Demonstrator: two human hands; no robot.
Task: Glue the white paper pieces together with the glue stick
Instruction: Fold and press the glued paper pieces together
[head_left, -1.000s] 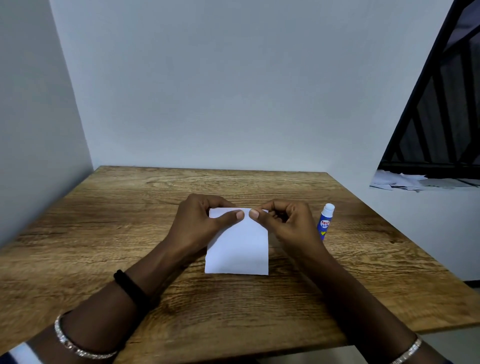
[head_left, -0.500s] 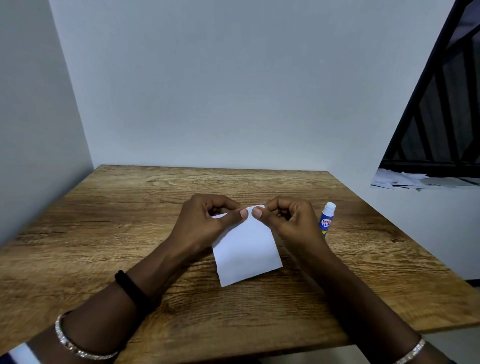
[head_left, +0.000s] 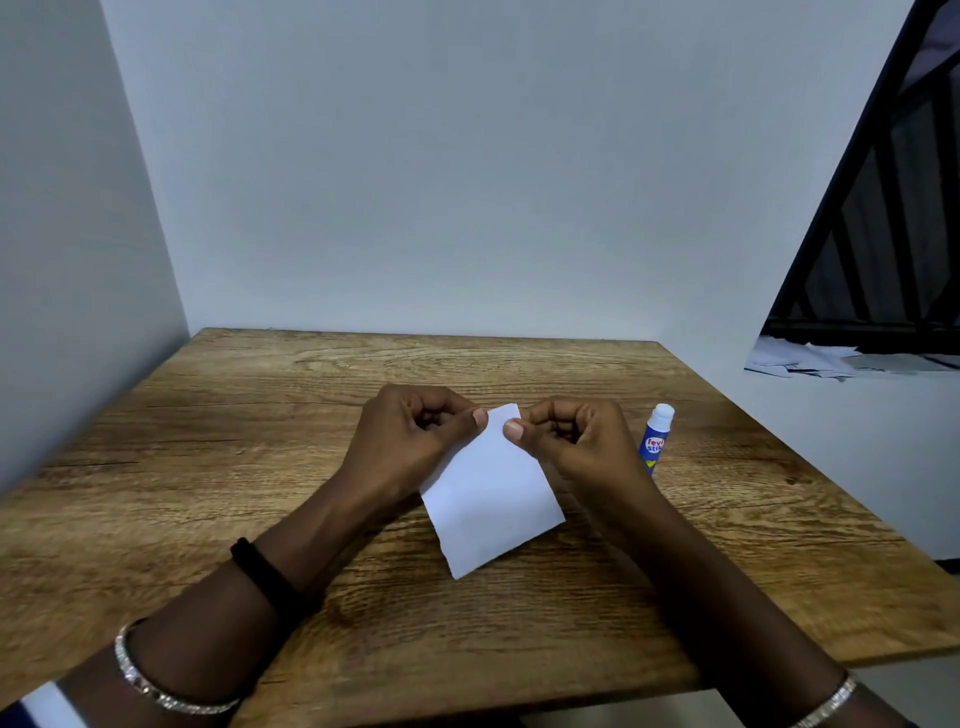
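A white paper piece (head_left: 491, 499) hangs tilted above the middle of the wooden table (head_left: 208, 467), its lower corner pointing toward me. My left hand (head_left: 410, 441) pinches its top edge from the left, thumb on the paper. My right hand (head_left: 571, 441) pinches the same top edge from the right. Whether it is one sheet or two stacked I cannot tell. A blue glue stick (head_left: 655, 441) with a white cap stands upright on the table just right of my right hand, untouched.
Grey walls close off the table on the left and at the back. A ledge with loose papers (head_left: 810, 361) and a dark railing (head_left: 883, 208) lies beyond the table's right edge.
The paper lay flat and square on the table one second ago. Both hands have lifted its top edge and turned it, so its bottom has swung to the right.
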